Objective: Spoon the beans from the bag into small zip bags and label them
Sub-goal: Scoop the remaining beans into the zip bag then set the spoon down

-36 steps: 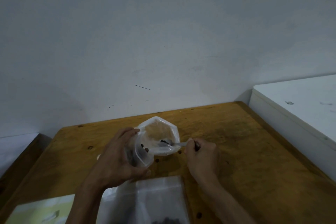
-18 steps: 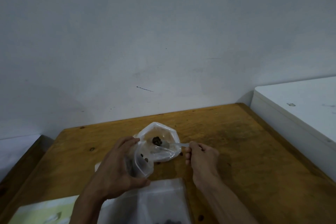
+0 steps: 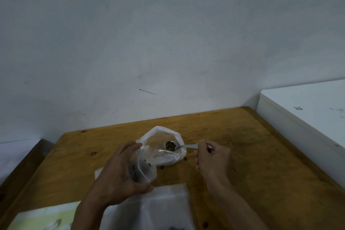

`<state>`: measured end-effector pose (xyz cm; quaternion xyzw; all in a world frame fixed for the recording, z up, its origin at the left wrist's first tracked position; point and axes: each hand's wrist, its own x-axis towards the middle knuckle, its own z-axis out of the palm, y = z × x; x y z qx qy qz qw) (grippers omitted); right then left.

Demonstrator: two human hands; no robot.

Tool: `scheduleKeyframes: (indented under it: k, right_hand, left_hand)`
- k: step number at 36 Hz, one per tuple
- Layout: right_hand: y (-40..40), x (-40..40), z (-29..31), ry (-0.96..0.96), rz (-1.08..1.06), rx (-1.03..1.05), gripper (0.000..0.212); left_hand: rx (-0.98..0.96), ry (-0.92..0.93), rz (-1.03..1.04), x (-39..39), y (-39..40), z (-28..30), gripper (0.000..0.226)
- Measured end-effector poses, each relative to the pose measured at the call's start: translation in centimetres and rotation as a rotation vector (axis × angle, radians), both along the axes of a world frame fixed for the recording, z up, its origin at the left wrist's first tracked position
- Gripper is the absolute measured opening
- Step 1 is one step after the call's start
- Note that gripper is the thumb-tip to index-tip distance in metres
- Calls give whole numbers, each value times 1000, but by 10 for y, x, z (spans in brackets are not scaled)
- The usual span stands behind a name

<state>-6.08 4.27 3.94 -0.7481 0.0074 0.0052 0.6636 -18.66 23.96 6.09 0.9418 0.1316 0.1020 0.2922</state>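
So, I've got the left hand wrapped around a small clear zip bag, fingers curled over its far side and the thumb clamping the near side, holding it up just above the wooden table with its mouth facing the bigger bag. I can see a few dark beans sitting inside it already. My right hand is pinching the handle of a small spoon, fingers closed tight round it, and the spoon's bowl is poked into the open mouth of the clear bean bag, which sits on the table just behind the small zip bag and touches it on the left side. A heaped little pile of dark beans is riding on the spoon, level with the bag's rim. A couple of loose beans lie on the table right beside the bag's near edge, between my two hands. Closer to me, flat on the table under my left wrist, is another clear plastic bag with something dark at the very bottom edge of the view, too cut off to call. Off at the lower left there's a pale green and white sheet, blurry, can't read it. To the right, just beside the table, stands a white surface, and a plain white wall is behind everything.
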Motion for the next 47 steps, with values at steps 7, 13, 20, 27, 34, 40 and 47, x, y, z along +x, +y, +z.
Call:
scheduleKeyframes:
  k: [7, 13, 20, 27, 34, 40, 47]
  right_hand:
    - [3, -5, -8, -244, 27, -312, 36]
    - [-3, -1, -8, -128, 60, -330, 32]
    - [-9, 3, -3, -55, 109, -360, 28]
    - [-9, 1, 1, 63, 163, -319, 24]
    - [-6, -1, -1, 133, 149, -257, 25]
    - [-2, -5, -3, 166, 137, -233, 26]
    - [0, -6, -4, 288, 114, -73, 20]
  left_hand:
    - [18, -8, -27, 1, -4, 4, 113]
    - [40, -25, -61, 5, -6, 8, 113]
    - [77, -80, -89, 22, -3, 20, 112]
    - [100, -137, -127, 26, -1, 26, 108]
    - [70, -118, -90, 26, 9, 11, 113]
    - [71, -93, -73, 20, 12, 5, 109]
    - [-32, -126, -23, 20, 19, -7, 108]
